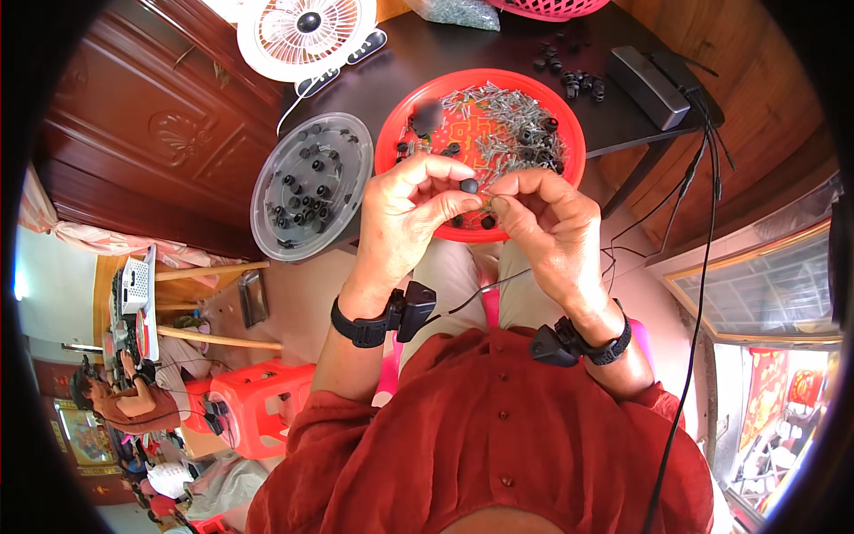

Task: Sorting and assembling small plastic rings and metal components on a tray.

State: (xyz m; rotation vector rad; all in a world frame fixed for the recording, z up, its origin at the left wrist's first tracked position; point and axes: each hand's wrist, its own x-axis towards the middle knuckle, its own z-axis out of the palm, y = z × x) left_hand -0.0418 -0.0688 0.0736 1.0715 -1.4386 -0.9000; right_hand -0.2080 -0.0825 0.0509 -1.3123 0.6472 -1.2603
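Between the thumb and fingertips of my left hand (400, 214) is a small black knob-like part (470, 185). My right hand (551, 222) has its thumb and forefinger pinched together close beside that part; whatever lies in this pinch is too small to name. Both hands are over the near edge of a round red tray (576, 120). Many thin silver pins (511, 120) are heaped in the tray, with black round parts (527, 138) among them. To the left, a clear round tray (265, 182) carries more black parts (307, 209).
A dark table (400, 58) bears a white fan (307, 40), a grey-black box (649, 87) with cables, loose black parts (583, 86) and a pink basket (551, 7). A black cable (698, 303) hangs at right. Red stools (258, 405) and another person (133, 405) are at left.
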